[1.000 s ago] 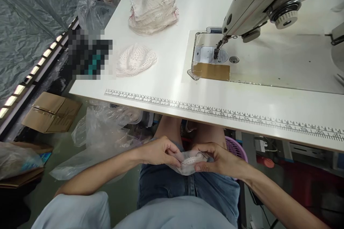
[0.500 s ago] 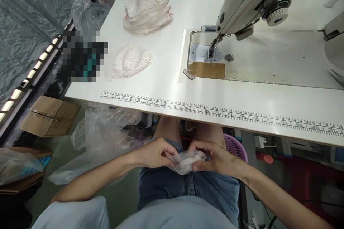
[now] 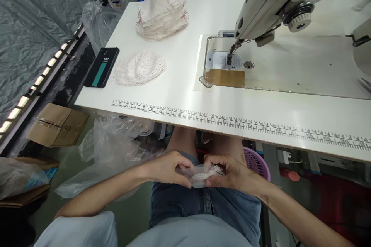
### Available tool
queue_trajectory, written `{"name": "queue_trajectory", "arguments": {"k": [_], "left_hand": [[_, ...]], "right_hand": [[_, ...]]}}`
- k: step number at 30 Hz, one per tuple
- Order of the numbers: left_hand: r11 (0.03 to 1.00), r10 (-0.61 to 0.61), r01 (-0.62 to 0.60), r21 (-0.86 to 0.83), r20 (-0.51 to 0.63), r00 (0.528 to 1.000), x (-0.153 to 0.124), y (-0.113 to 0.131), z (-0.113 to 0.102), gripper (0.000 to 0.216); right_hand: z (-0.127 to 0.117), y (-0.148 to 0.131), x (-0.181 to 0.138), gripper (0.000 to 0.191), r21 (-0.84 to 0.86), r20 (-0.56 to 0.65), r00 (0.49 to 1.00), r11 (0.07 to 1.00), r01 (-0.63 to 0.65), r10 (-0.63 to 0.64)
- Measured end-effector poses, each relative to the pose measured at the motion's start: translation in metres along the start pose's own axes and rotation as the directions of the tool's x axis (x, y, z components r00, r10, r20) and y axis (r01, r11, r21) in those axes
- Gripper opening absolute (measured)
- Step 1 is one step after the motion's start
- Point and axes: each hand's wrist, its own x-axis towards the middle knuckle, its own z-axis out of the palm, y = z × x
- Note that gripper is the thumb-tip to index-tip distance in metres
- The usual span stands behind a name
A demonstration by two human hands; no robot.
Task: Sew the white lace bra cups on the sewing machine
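"Just left of the right hand (image 3: 233, 171), lace-edged cloth (image 3: 199, 178)?"

"Yes, its lace end pinched there under the thumb, long axis running hand to hand."

"And the left hand (image 3: 168, 168)?"

"Curled at the sheer end; whether gripping, I can't tell."

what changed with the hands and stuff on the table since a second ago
The left hand has spread its fingers slightly at the lace; whether it let go, I can't tell. The right hand keeps its grip. The white stack, lace cup and machine stayed put.
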Motion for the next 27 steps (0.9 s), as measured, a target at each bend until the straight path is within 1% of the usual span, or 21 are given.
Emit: {"name": "queue_trajectory", "arguments": {"k": [3, 8, 15, 20, 24, 27], "left_hand": [[0.999, 0.016, -0.019, -0.047, -0.052, 0.998, 0.006, -0.002, 0.006, 0.029], [0.991, -0.041, 0.025, -0.131, -0.127, 0.991, 0.012, -0.007, 0.011, 0.033], [0.999, -0.046, 0.043, -0.019, -0.205, 0.978, 0.006, -0.009, 0.007, 0.020], [0.998, -0.058, 0.052, -0.036, -0.183, 0.981, 0.003, -0.010, 0.006, 0.021], [0.998, -0.029, 0.021, -0.058, -0.141, 0.990, 0.003, -0.008, 0.009, 0.024], [0.997, -0.027, 0.017, -0.074, -0.146, 0.989, 0.007, -0.006, 0.012, 0.025]], "right_hand": [[0.000, 0.005, 0.002, 0.028, -0.008, -0.019, 1.000, 1.000, 0.009, -0.009], [-0.003, 0.007, 0.001, 0.027, -0.062, -0.046, 0.998, 0.998, 0.027, -0.030], [-0.005, 0.005, -0.002, 0.027, -0.163, -0.056, 0.994, 0.983, 0.079, -0.089], [-0.002, 0.004, -0.002, 0.030, -0.214, -0.062, 0.990, 0.970, 0.112, -0.128], [0.000, 0.003, -0.001, 0.035, -0.209, -0.076, 0.989, 0.972, 0.108, -0.126], [0.001, 0.005, -0.001, 0.035, -0.205, -0.079, 0.989, 0.973, 0.108, -0.127]]}}
